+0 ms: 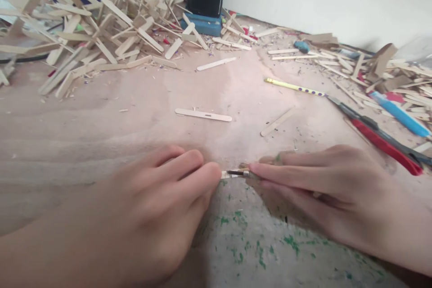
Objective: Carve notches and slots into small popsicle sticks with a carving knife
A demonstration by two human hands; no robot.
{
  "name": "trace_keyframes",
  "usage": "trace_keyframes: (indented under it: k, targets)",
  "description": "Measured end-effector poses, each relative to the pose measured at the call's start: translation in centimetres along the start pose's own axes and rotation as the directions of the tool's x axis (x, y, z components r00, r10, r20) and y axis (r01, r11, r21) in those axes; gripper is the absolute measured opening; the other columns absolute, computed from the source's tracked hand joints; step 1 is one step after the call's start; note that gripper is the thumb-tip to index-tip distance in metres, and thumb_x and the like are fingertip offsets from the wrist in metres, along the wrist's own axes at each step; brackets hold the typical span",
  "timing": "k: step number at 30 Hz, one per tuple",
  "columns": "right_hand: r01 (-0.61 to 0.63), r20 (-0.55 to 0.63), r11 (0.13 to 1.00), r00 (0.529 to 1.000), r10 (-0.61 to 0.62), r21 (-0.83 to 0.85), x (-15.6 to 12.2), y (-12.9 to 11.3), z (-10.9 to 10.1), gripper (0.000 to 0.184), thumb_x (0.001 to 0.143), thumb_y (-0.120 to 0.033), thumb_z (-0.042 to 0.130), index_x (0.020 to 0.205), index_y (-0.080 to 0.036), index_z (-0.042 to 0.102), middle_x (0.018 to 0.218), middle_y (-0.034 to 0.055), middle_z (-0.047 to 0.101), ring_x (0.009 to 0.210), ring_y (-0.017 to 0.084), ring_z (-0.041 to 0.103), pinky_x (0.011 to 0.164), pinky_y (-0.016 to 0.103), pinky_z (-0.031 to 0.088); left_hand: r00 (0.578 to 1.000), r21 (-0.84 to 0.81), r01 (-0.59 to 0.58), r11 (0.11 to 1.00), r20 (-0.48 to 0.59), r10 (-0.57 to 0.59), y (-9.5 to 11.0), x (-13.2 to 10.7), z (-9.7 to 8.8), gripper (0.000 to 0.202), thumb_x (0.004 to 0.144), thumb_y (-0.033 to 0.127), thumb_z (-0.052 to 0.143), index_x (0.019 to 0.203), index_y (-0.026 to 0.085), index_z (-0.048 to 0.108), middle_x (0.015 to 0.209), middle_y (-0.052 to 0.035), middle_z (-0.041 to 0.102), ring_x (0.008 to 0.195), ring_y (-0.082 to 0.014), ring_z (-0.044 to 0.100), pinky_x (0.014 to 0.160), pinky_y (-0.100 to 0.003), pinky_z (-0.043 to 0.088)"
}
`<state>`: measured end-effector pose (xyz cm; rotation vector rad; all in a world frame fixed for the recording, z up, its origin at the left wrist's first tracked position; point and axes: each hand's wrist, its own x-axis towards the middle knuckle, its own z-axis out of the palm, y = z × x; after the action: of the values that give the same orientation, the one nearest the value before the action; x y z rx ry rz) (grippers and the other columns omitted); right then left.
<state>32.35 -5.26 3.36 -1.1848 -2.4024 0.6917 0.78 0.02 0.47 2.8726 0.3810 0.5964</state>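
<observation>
My left hand [148, 207] lies knuckles up on the worn board [101, 121], its fingers pressed down on a small pale wooden piece [225, 174] whose end shows at the fingertips. My right hand [324, 189] is closed round a thin tool; only its dark, metal-collared tip [239, 173] shows, touching that wooden piece. What the tool is I cannot make out. Both hands meet at the near middle of the board.
A shaped flat stick [203, 114] and a plain stick [277, 122] lie just beyond the hands. A yellow dotted pencil [294, 87], red-handled pliers [378, 137] and a blue tool [400, 114] lie right. A big heap of sticks [94, 22] fills the far left; a black-and-blue stand [205, 0] is behind.
</observation>
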Motion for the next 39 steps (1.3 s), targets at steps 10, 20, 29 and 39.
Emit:
trace_keyframes:
  k: [10, 20, 29, 39]
  targets:
    - [0.158, 0.084, 0.961, 0.986, -0.142, -0.229, -0.7, 0.7, -1.0, 0.029, 0.135, -0.024, 0.054, 0.154, -0.017, 0.074, 0.087, -0.0033, 0.074, 0.061, 0.011, 0.063, 0.057, 0.032, 0.048, 1.0, -0.024, 0.009, 1.0, 0.027, -0.008, -0.2, -0.1, -0.5, 0.049, 0.121, 0.003, 0.048, 0.084, 0.022, 0.075, 0.105, -0.0071, 0.076, 0.1, -0.0289, 0.065, 0.085, -0.052, 0.055]
    - [0.173, 0.095, 0.964, 0.983, -0.156, -0.2, -0.3, 0.8, -0.6, 0.027, 0.134, -0.02, 0.056, 0.154, -0.017, 0.074, 0.079, -0.0073, 0.061, 0.058, 0.01, 0.052, 0.056, 0.029, 0.045, 0.999, -0.036, 0.045, 0.998, 0.005, -0.045, 0.2, -0.6, -0.1, 0.053, 0.123, 0.007, 0.043, 0.083, 0.022, 0.075, 0.107, -0.0061, 0.074, 0.102, -0.0273, 0.065, 0.102, -0.051, 0.058]
    - [-0.226, 0.074, 0.942, 0.974, 0.214, 0.25, 1.0, -0.7, 0.3, 0.027, 0.124, -0.016, 0.072, 0.132, -0.023, 0.097, 0.092, -0.0019, 0.092, 0.069, 0.012, 0.084, 0.067, 0.021, 0.07, 0.999, -0.026, 0.033, 0.999, 0.042, -0.032, 0.0, -0.3, -0.3, 0.054, 0.125, 0.007, 0.044, 0.085, 0.022, 0.077, 0.104, -0.005, 0.07, 0.105, -0.0269, 0.062, 0.117, -0.052, 0.053]
    - [-0.299, -0.019, 0.919, 0.949, 0.314, 0.256, 0.5, 0.3, -0.4, 0.024, 0.122, -0.032, 0.079, 0.127, -0.024, 0.101, 0.12, 0.0054, 0.099, 0.092, 0.023, 0.098, 0.076, 0.022, 0.078, 0.999, -0.036, 0.041, 0.999, -0.02, -0.042, 0.0, -0.6, 0.0, 0.046, 0.118, -0.002, 0.043, 0.104, 0.018, 0.082, 0.105, -0.0058, 0.074, 0.104, -0.0275, 0.064, 0.114, -0.049, 0.05]
